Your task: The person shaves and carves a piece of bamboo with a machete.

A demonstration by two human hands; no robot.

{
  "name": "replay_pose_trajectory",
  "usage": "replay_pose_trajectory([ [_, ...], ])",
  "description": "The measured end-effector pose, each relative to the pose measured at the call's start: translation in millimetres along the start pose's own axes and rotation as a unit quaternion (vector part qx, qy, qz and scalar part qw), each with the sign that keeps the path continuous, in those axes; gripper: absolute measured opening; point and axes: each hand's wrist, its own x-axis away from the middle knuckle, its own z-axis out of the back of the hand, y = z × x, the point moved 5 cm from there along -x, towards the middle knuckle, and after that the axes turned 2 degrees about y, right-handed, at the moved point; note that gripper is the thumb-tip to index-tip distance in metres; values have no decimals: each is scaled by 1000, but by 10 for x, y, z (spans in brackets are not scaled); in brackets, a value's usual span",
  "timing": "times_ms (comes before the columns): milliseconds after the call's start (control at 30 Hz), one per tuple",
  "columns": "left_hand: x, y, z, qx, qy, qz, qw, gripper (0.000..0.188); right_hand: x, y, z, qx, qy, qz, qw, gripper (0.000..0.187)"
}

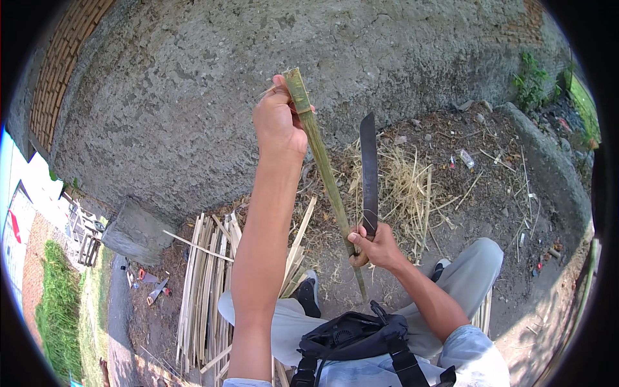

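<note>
A long green bamboo strip [325, 171] runs slantwise in front of me, its wide end with a node at the top and its thin end down between my knees. My left hand [279, 122] is raised high and closed round the upper end. A thin pale sliver pokes out beside those fingers. Lower down, my right hand [380, 246] grips the handle of a machete [369, 155], whose dark blade points upward, apart from the strip. The right thumb and fingers also touch the lower part of the strip. Part of the machete's handle is hidden in my hand.
Many pale split bamboo strips [203, 290] lie piled at the left. Shavings [400, 187] cover the ground ahead, before a rough grey wall [213, 97]. A concrete block [135, 232] and a hand saw [157, 292] are at far left. A black bag [348, 335] rests at my waist.
</note>
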Motion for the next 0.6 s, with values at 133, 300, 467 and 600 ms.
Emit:
replay_pose_trajectory([
  [133,25,160,2,-123,11,-140,982,15,-18,59,57,19,-2,17,1000,26],
  [300,33,276,-40,-296,0,-351,889,22,-28,119,39,32,20,44,998,29],
  [467,206,99,-224,-32,-37,-157,986,25,-29,101,39,-5,9,21,1000,27],
  [600,180,65,-207,-13,-42,-155,987,25,19,2,37,-24,14,50,998,28],
])
